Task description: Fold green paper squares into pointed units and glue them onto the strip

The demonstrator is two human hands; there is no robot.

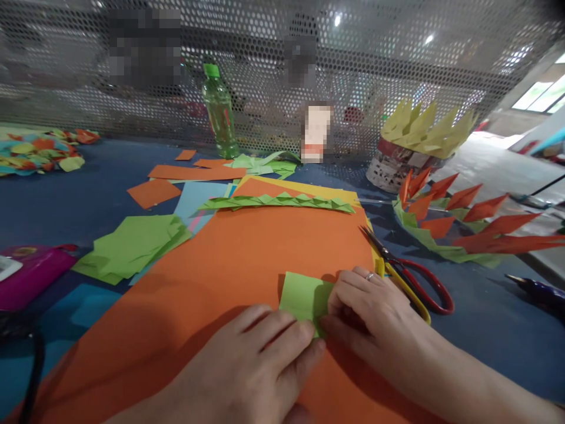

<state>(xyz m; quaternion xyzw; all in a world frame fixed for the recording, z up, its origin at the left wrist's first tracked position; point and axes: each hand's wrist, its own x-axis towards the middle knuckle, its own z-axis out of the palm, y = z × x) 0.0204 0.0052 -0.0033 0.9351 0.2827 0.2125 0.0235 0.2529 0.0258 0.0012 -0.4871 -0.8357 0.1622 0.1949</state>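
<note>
From here, my left hand (269, 347) and right hand (371, 306) pinch a mostly flat green square (300, 291); one folded strip (282, 202) looks done, the green sheets (132, 246) seemingly unfolded.

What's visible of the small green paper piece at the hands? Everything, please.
The green paper piece is light green, matte and thin-looking, with straight upper and left edges meeting at a corner. A faint line, perhaps a crease, runs across it. It sits over the large orange sheet, with shadow on its right part. Fingers of the left hand cover its near edge; the right hand covers its right side, so its full outline is hidden.
</note>
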